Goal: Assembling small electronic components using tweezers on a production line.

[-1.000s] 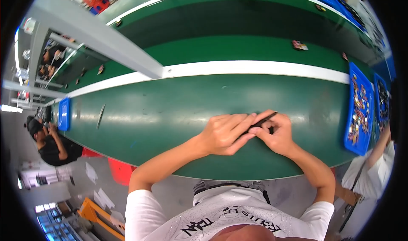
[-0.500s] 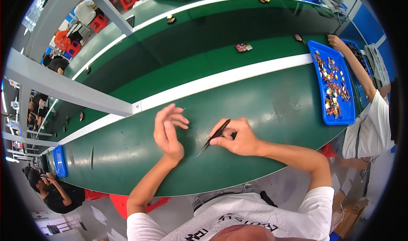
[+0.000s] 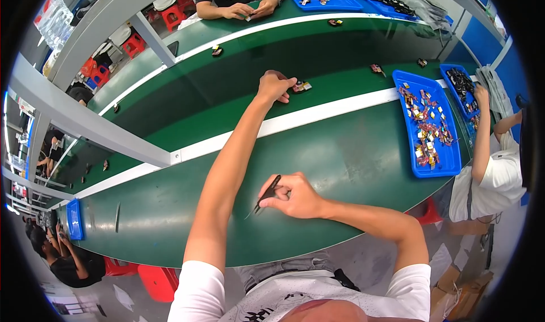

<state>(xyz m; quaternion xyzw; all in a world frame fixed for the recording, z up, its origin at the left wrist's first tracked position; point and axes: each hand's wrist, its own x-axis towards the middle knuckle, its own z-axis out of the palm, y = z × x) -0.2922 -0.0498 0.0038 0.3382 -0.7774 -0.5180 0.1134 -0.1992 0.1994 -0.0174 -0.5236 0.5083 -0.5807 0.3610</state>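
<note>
Green worktop (image 3: pixel 318 157) runs along the near side of 1 white rail (image 3: pixel 318 113), w/ 1 green belt (image 3: pixel 352 83) on the rail's far side. L hand (image 3: pixel 275 86) is out past the rail, over the belt, thumb tip at 1 pink-and-yellow cluster (image 3: pixel 304 87) of small parts (touching or just beside, can't tell); its fingers are part curled, & whether they've a grip on it can't be told. R hand (image 3: pixel 298 197) is on the near side of the rail, above the worktop, thumb & fingers closed round 1 pair of black tweezers (image 3: pixel 269 192), tips angled down & away from the rail.

Beyond the rail, to the R of that cluster: 2 more small clusters (image 3: pixel 378 69) on the belt, plus 1 dark piece (image 3: pixel 335 23) by the belt's far edge.

At the rail's R end: 1 big blue tray (image 3: pixel 440 172) of mixed pink, yellow & white parts (too many to count); just past it, 1 smaller blue tray (image 3: pixel 455 96) of black parts, w/ 1 co-worker's hand (image 3: pixel 481 95) beside it. Near side, well left along the rail: 1 thin grey strip (image 3: pixel 117 217) & 1 small blue tray (image 3: pixel 74 220).
</note>
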